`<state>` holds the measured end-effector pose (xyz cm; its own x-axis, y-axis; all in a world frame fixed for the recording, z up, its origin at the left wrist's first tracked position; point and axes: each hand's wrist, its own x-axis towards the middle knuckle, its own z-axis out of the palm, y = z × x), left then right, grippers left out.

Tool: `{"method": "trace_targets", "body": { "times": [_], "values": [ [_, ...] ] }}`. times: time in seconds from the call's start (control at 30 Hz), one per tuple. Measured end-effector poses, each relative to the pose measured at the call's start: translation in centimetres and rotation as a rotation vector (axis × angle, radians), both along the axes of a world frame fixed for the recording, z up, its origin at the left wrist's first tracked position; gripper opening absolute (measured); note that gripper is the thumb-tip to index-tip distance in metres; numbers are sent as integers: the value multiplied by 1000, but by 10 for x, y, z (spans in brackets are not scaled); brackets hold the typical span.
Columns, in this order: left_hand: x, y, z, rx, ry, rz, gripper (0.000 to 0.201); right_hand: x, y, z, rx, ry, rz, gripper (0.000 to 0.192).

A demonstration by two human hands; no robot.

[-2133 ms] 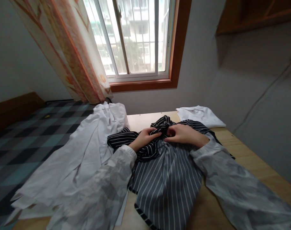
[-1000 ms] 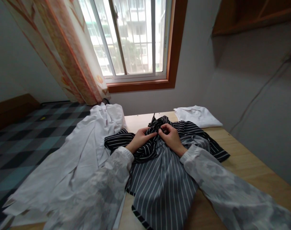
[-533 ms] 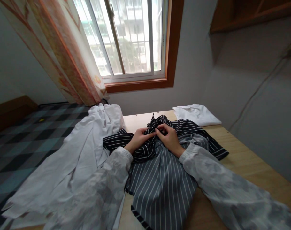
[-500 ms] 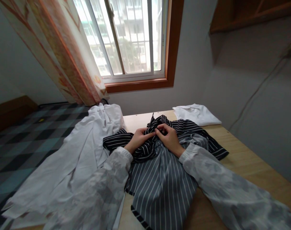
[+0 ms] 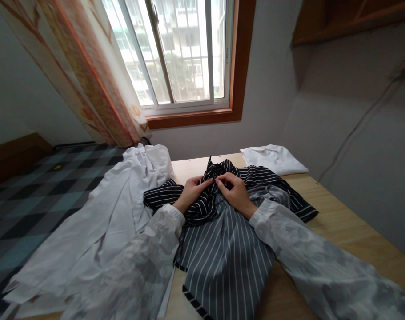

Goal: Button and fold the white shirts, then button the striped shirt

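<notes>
Head view over the table

One head-worn camera looks forward and down across the wooden table (image 5: pixel 342 222), close above it, facing the window (image 5: pixel 175 53) beyond.

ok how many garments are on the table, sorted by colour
Black with white stripes: 1, the striped shirt, its bunched top pinched by the left hand and right hand.
White: 2, the loose white shirt at left and the folded white garment at the far right.
Total: 3
</notes>
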<state>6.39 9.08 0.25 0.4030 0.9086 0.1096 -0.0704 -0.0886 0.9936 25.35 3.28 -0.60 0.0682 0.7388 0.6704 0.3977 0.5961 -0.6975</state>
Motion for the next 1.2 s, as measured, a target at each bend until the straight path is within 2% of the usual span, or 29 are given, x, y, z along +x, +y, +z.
{"method": "trace_targets", "body": {
  "times": [0.27, 0.57, 0.87, 1.2],
  "values": [
    [2, 0, 1, 56, 38, 17, 51, 1, 4, -4, 14, -9, 29, 20],
    [2, -4, 3, 175, 94, 42, 47, 1, 3, -4, -5, -33, 14, 17],
    [0, -2, 2, 184, 94, 76, 41, 1, 3, -7, -74, -52, -41, 14],
    [0, -5, 3, 150, 86, 85, 43, 4, 3, -9, -29, -116, -49, 15]
  ]
}}
